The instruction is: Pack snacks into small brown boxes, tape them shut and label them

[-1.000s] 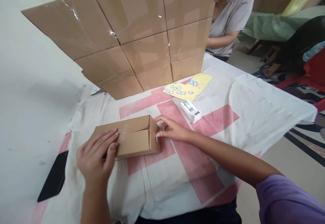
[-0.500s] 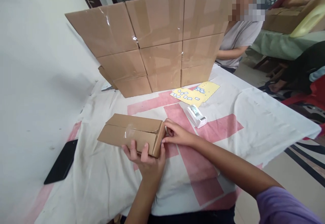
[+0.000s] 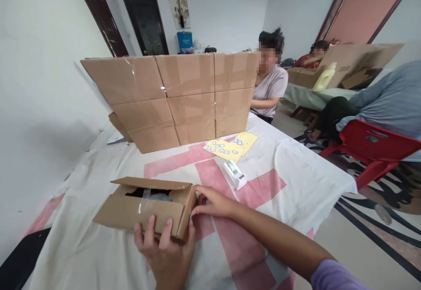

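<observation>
A small brown cardboard box (image 3: 138, 213) lies on the cloth-covered table (image 3: 289, 167) in front of me, tilted with its top flaps parted and something grey showing inside. My left hand (image 3: 164, 250) grips the box's near side from below, fingers spread up its front. Fingertips of my right hand (image 3: 210, 202) press against the box's right end. A white tape dispenser (image 3: 234, 174) sits just beyond my right hand.
A wall of stacked cardboard boxes (image 3: 177, 99) stands at the table's far side. Yellow sheets with small blue stickers (image 3: 230, 146) lie before it. A black phone (image 3: 19, 259) lies at the left edge. A seated person (image 3: 269, 88) and a red chair (image 3: 371, 149) are on the right.
My left hand moved from the box's top to its near side and tipped the box up; the top flaps have parted. The view has lifted, showing more of the room.
</observation>
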### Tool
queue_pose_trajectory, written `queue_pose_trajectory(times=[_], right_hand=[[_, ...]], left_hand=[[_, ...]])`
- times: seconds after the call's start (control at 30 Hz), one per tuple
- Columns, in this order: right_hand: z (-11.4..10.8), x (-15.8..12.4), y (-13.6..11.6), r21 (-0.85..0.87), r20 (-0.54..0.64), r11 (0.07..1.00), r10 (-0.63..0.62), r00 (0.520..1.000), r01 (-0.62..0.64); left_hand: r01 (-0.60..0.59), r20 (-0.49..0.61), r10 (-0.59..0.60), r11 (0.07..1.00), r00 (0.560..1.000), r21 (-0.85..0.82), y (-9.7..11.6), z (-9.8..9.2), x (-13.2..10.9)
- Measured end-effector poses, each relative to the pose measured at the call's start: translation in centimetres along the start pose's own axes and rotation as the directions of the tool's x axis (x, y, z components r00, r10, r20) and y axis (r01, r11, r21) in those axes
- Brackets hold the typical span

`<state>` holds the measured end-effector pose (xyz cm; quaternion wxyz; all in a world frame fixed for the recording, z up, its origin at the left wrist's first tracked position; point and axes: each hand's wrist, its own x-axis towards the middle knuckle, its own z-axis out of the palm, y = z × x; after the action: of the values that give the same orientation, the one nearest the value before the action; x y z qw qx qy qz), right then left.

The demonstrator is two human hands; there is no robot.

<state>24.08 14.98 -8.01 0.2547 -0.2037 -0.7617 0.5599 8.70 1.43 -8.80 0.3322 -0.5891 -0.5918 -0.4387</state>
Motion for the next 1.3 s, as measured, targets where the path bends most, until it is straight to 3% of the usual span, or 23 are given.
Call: queue_pose_trajectory(times=[0.4,0.73,1.0,1.1,1.2,1.3], right_hand=[[0.6,0.0,1.3,-0.038,-0.010,0.998,0.043,0.999,-0.044],[0.1,-0.1,0.6,-0.072,0.001,0.997,-0.033,0.999,0.033],[0.8,-0.9,-0.1,-0.055,-0.072,0.998,-0.039,0.997,0.035],[0.9,-1.2,-0.5,-0.068,-0.074,0.998,-0.017,0.997,0.012],[0.8,-1.4,-1.3,-0.054,-0.069,0.999,-0.004,0.998,0.000],[0.4,-1.7,-2.8,-0.057,-0.084,0.998,-0.024,0.996,0.019]], left_hand=[[-0.008,-0.048,0.007,1.000,0.999,-0.005,-0.2,0.4,-0.1],[-0.015,-0.058,0.012,0.999,0.998,-0.048,-0.4,0.5,0.1],[-0.018,0.110,0.042,0.978,0.993,-0.209,-2.9,0.3,-1.3],[-0.040,0.107,0.068,0.969,0.992,-0.243,-3.8,0.3,-1.6],[-0.045,0.089,0.074,0.955,0.993,-0.292,-4.5,0.3,-0.2],[-0.040,0.151,0.105,0.924,0.983,-0.382,-5.2,0.2,3.0]])
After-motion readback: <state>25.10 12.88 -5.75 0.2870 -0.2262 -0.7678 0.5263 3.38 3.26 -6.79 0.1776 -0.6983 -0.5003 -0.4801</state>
